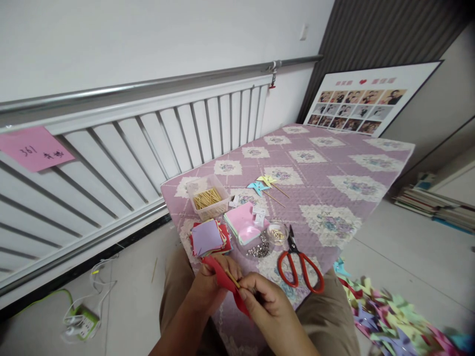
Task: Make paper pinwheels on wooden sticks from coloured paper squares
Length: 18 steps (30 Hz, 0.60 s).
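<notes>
My left hand [210, 284] is closed on a piece of red paper [220, 276] over my lap. A short wooden stick [232, 278] lies against the paper. My right hand [269, 301] pinches the stick's near end, its fingertips also touching the paper's edge. Just beyond my hands sits a stack of cut paper squares [207, 238], lilac on top. To its right are a pink paper stack [241, 220], a clear dish of small metal pieces [261, 246] and a small round tub of pale bits [277, 233]. Red-handled scissors [300, 269] lie to the right of these.
A plastic box of wooden sticks [208, 199] stands at the table's left. Blue [258, 187] and yellow [267, 180] paper pinwheels lie behind the stacks. Many finished pinwheels [386, 316] are heaped on the right. A power strip [86, 321] with cables lies on the floor at left.
</notes>
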Tool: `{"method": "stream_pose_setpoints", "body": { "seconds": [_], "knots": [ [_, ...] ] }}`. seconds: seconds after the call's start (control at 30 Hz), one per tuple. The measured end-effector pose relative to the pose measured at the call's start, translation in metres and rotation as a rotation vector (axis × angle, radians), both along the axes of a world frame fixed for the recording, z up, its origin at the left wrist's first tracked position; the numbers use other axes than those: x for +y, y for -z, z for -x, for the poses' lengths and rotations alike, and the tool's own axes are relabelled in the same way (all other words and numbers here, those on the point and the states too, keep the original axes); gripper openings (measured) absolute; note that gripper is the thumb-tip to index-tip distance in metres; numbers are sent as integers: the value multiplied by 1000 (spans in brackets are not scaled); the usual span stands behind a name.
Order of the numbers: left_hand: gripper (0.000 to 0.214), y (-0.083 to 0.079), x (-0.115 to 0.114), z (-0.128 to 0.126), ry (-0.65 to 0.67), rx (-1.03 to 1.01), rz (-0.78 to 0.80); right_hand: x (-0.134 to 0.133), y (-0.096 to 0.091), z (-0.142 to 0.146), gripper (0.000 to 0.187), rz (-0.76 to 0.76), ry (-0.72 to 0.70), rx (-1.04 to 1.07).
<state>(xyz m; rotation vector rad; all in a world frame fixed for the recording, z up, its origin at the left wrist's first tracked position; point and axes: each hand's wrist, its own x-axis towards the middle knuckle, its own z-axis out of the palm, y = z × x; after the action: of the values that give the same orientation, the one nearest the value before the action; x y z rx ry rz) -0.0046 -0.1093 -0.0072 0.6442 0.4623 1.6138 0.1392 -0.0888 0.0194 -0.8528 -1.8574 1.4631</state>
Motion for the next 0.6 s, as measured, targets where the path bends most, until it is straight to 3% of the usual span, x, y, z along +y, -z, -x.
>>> {"method": "stream_pose_setpoints", "body": {
  "seconds": [0.33,0.47,0.6],
  "knots": [
    [21,-2,2,-5,-45,15,86,6,4,-2,22,52,-32,-4],
    [23,-3,3,-8,-84,24,217,8,13,-2,20,257,-22,75],
    [20,-5,6,-10,-111,106,324,9,27,3,34,504,34,237]
  ]
}}
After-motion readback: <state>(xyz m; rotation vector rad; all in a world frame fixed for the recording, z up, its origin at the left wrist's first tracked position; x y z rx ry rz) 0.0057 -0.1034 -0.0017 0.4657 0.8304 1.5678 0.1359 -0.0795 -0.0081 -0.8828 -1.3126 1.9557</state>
